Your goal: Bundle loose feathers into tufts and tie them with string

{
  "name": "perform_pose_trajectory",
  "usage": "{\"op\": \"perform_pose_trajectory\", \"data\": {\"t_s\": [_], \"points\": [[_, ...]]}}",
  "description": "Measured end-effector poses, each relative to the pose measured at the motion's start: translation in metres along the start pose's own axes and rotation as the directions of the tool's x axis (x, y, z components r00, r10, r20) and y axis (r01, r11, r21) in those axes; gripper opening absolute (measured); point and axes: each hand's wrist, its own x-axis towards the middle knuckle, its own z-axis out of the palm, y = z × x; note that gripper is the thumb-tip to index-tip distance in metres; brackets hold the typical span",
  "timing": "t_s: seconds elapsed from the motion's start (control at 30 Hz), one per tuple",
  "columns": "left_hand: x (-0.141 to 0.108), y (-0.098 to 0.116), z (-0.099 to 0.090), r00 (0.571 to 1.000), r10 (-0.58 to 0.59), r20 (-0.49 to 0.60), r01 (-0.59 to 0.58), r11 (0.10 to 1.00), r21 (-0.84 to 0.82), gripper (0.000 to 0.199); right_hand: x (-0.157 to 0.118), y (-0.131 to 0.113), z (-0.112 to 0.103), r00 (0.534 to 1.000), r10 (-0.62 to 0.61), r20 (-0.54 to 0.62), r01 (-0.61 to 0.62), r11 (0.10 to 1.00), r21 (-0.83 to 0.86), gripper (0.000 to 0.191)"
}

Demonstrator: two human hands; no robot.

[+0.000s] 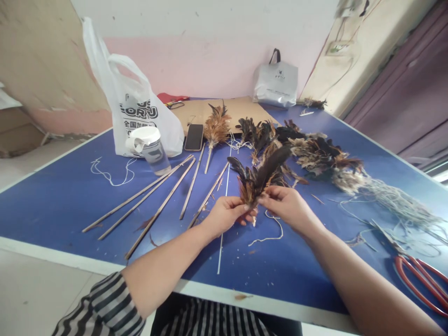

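Note:
Just above the blue table (301, 261), my left hand (231, 212) is closed around the base of a bunch of dark and brown feathers (247, 184). My right hand (285, 203) pinches a long dark feather (275, 165) against the right side of that bunch. The feather tips point up and away from me. A short end of white string (280, 231) lies on the table under my right hand. To the left of my hands rest several thin sticks (164, 210). Behind them lies a brown feather bundle (216, 126) on a stick.
Loose feather bunches (315, 151) and tangled string (395, 198) spread over the right side. Red-handled scissors (402, 254) lie near the right edge. A white plastic bag (136, 102), a water cup (154, 154), a phone (194, 137), cardboard (241, 109) and a silver bag (276, 84) stand or lie farther back.

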Motion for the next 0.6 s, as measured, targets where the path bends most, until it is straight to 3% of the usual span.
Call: {"op": "perform_pose_trajectory", "data": {"t_s": [0.13,0.33,0.47,0.6], "points": [[0.001,-0.005,-0.002,0.999,-0.003,0.036,0.001,0.999,0.04,0.033,0.001,0.008,0.013,1.0,-0.007,0.016,0.006,0.997,0.078,0.019],[-0.001,-0.007,-0.002,0.998,0.02,0.056,-0.029,0.983,0.18,0.033,0.001,0.008,0.016,0.997,0.016,0.074,-0.023,0.996,0.092,0.013],[-0.002,-0.005,-0.001,0.996,0.016,0.088,-0.033,0.98,0.194,0.032,-0.001,0.003,0.016,0.997,-0.034,0.071,0.032,0.999,0.03,0.025],[-0.002,0.0,-0.001,0.989,-0.044,0.145,0.028,0.993,0.117,0.035,0.001,0.006,0.014,0.997,-0.002,0.076,-0.005,0.995,0.099,0.029]]}}
